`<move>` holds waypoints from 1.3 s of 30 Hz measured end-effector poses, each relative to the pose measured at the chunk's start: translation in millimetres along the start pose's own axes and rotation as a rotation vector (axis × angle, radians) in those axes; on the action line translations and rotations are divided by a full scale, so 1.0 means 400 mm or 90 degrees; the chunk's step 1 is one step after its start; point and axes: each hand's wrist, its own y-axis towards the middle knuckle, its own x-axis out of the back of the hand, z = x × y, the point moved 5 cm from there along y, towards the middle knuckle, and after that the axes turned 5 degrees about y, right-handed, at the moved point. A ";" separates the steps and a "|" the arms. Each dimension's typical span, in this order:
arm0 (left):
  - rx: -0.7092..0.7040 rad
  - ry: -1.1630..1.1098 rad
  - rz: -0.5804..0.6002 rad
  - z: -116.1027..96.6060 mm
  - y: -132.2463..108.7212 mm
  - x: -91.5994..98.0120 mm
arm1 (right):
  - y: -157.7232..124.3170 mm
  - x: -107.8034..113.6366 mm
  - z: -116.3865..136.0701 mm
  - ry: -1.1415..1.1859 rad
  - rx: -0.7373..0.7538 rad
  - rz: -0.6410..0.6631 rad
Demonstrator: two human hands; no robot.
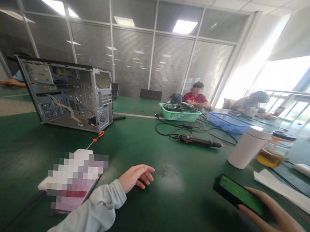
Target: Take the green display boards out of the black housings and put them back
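Observation:
My left hand hovers or rests over the green table near the middle, fingers slightly curled and apart, holding nothing. At the lower right, my right hand grips a black box-shaped device with a green circuit board on its upper face, thumb on the near side and fingers on the far side. Left of my left hand lie a white power strip and a phone-like flat object, both partly pixelated. An orange-handled screwdriver lies beside an open computer case.
A black electric screwdriver lies by a green basket of cables. Farther right are a blue basket, a white bottle, a jar and white paper. People sit across the table.

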 end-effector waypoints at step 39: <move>-0.092 0.128 -0.006 -0.040 -0.039 -0.044 | 0.050 -0.434 0.365 0.687 -0.372 0.466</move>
